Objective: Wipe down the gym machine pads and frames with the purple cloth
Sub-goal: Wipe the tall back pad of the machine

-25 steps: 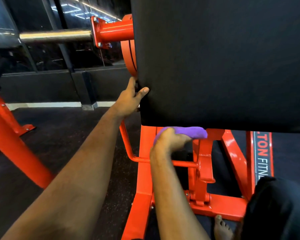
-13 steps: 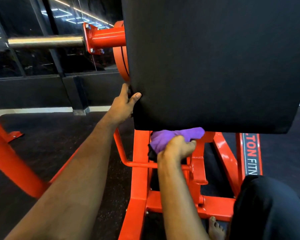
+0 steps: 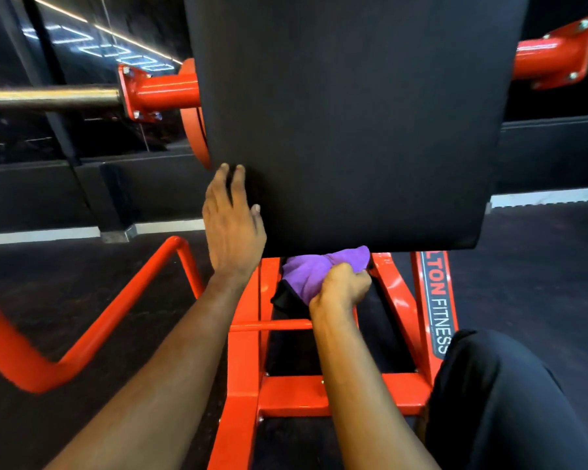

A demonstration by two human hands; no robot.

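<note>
A large black pad (image 3: 353, 130) fills the upper middle of the head view, mounted on an orange frame (image 3: 245, 368). My left hand (image 3: 231, 228) rests with straight fingers against the pad's lower left corner. Just under the pad's bottom edge, my right hand (image 3: 340, 286) grips the bunched purple cloth (image 3: 306, 273) against the orange frame. Part of the cloth is hidden behind the pad and my fingers.
A steel bar (image 3: 48, 96) on an orange bracket sticks out to the left, another bracket (image 3: 554, 52) to the right. A bent orange tube (image 3: 99, 317) runs low on the left. My dark-clothed knee (image 3: 510, 395) is at bottom right. The floor (image 3: 540, 266) is dark.
The view has shifted so the pad sits more centred. My left hand slid from gripping the pad's edge to lying flat on its corner. My right hand stays under the pad with the cloth.
</note>
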